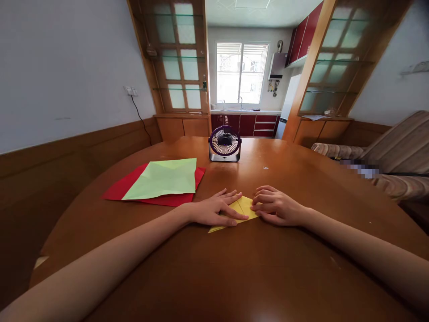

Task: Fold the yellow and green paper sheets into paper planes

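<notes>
A folded piece of yellow paper (246,205) lies on the wooden table in front of me, with a crease line showing on its upper face. My left hand (217,209) rests flat across its left part, fingers spread and pressing it down; a pointed yellow corner sticks out below the thumb. At the paper's right edge, my right hand (276,206) has its fingers curled together on the paper, gripping that edge. The fingertips partly hide the right corner.
Left of my hands, a light green paper sheet (164,179) lies over red paper (122,183). A small purple desk fan (224,142) stands near the far edge of the round table (214,277). A striped sofa (398,143) is at the right.
</notes>
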A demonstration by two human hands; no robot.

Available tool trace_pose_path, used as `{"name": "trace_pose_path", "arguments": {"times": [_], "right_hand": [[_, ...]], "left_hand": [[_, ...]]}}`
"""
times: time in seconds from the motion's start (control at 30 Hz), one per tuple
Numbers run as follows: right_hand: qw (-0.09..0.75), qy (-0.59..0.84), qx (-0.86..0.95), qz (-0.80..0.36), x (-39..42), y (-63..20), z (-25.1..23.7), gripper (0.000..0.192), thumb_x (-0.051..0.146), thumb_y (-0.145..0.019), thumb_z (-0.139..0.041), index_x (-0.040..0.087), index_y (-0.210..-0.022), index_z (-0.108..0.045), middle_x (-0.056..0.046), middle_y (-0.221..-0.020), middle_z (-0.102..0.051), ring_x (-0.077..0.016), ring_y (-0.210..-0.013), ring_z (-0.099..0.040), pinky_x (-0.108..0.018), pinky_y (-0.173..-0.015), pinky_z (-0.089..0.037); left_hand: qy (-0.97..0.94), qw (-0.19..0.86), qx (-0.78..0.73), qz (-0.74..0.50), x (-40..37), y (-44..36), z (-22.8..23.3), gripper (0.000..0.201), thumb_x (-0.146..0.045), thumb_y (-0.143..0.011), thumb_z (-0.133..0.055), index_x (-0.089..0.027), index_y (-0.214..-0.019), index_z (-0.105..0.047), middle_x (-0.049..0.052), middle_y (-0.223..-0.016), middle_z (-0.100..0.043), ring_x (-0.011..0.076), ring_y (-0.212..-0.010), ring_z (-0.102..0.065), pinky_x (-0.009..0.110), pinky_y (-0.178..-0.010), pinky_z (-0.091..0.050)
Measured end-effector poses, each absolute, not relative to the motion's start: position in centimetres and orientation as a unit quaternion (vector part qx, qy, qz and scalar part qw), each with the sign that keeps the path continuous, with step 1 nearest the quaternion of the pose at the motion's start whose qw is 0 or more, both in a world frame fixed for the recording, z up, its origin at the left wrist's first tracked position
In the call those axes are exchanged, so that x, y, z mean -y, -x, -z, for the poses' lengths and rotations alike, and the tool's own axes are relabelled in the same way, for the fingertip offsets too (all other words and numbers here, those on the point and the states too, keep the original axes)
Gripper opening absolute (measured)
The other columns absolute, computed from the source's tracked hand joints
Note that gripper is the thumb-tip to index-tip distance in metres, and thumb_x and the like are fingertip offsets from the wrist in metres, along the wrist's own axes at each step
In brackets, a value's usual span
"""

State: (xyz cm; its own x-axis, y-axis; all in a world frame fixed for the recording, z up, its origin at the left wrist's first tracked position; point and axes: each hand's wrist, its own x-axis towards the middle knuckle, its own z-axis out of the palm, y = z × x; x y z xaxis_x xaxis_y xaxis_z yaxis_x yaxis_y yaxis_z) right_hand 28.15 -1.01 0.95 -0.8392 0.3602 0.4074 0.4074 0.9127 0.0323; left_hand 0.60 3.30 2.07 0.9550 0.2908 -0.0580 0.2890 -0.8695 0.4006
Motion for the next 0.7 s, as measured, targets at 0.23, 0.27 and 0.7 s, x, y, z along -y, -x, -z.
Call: {"name": "trace_pose_path", "arguments": {"times": [0.23,0.27,0.7], "right_hand": [[0.197,0.218,0.954,0.054,1.1,-28.2,-1.1,0.020,0.022,-0.092,-0.051,0.020,-0.101,-0.068,-0.007,-0.101,-0.066,-0.0202,-0.097,-0.057,-0.045,-0.098,-0.041],[0.198,0.216,0.955,0.054,1.2,-28.1,-1.1,0.020,0.022,-0.092,-0.051,0.020,-0.102,-0.068,-0.007,-0.101,-0.066,-0.0203,-0.098,-0.057,-0.045,-0.099,-0.041],[0.211,0.203,0.955,0.039,1.9,-27.0,-1.2,0.020,0.021,-0.092,-0.050,0.020,-0.101,-0.068,-0.006,-0.095,-0.066,-0.0181,-0.091,-0.056,-0.043,-0.098,-0.041]], "left_hand": [[-0.964,0.222,-0.148,-0.017,-3.2,-0.6,-2.2,0.038,-0.045,-0.096,-0.050,-0.038,-0.133,-0.053,-0.001,-0.160,-0.007,0.0264,-0.148,0.000,0.052,-0.117,0.004],[-0.963,0.224,-0.146,-0.019,-3.2,-0.5,-2.1,0.038,-0.045,-0.096,-0.051,-0.038,-0.133,-0.053,-0.001,-0.160,-0.007,0.0264,-0.148,0.000,0.052,-0.117,0.003],[-0.957,0.249,-0.145,-0.015,-3.4,-0.5,-2.2,0.039,-0.046,-0.095,-0.050,-0.038,-0.133,-0.054,-0.002,-0.160,-0.010,0.0247,-0.148,0.001,0.051,-0.117,0.008]]}}
